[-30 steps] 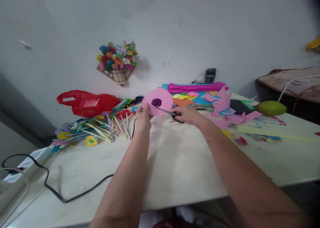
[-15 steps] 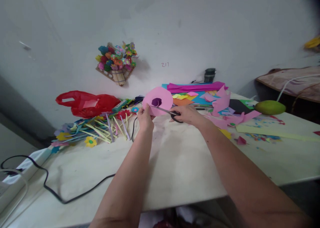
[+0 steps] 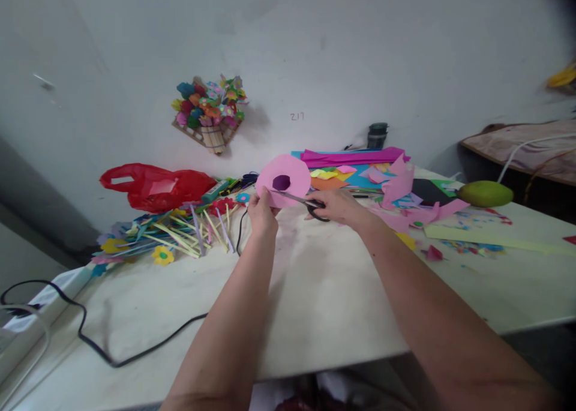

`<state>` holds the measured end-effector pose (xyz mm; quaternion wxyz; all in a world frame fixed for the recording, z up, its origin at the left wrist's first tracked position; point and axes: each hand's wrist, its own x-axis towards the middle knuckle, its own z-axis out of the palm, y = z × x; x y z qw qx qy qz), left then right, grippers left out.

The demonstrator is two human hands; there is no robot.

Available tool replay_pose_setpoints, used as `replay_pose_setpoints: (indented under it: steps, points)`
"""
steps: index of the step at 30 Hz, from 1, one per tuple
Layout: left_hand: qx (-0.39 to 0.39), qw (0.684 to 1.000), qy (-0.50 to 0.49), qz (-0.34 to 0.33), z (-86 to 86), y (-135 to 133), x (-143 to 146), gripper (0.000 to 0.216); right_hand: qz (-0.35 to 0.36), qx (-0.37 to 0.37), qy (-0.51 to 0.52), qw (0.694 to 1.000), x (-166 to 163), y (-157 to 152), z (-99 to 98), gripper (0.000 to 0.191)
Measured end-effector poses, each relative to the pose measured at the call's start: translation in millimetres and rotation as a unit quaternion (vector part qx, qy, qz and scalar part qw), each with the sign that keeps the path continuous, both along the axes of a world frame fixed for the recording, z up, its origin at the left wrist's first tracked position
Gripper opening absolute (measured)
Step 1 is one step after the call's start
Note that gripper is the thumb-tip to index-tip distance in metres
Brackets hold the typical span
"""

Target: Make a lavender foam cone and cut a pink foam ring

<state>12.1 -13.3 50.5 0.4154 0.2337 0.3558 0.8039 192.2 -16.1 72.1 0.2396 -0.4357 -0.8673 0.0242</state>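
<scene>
A round pink paper disc (image 3: 294, 170) with a dark purple circle (image 3: 281, 183) at its middle is held up above the table. My left hand (image 3: 262, 212) is closed on its lower left edge, fingers partly behind the paper. Black-handled scissors (image 3: 317, 209) are gripped in my right hand (image 3: 336, 207). Their blades lie across the lower part of the disc, the tips just below the purple circle and close to my left thumb. Whether the blades are cutting into the paper, I cannot tell.
Paper flowers and strips (image 3: 175, 234) and a red plastic bag (image 3: 162, 186) lie to the left. Coloured paper and pink scraps (image 3: 398, 183) spread to the right, beside a green mango-like fruit (image 3: 486, 193). A black cable (image 3: 112, 363) crosses the table's left part.
A small pale curl seen in front of the purple circle earlier no longer shows, and the full dark circle is visible. Both hands and the scissors are almost where they were.
</scene>
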Motion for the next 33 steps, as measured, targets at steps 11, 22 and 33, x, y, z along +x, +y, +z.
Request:
replay_pose_setpoints:
  steps: [11, 22, 33]
  points:
    - [0.004, 1.0, 0.022, -0.007, -3.9, 1.3, -0.1, 0.034, -0.035, 0.015, -0.029, 0.999, 3.0, -6.6, 7.4, 0.022]
    - [0.0, 1.0, 0.008, -0.016, 0.6, -1.0, 0.0, 0.032, -0.008, -0.006, 0.009, 1.0, 4.6, -6.5, 7.3, 0.022]
    - [-0.001, 1.0, -0.01, -0.023, 4.6, -4.6, 2.4, 0.026, 0.011, -0.015, 0.034, 0.999, 4.4, -3.4, 4.3, 0.023]
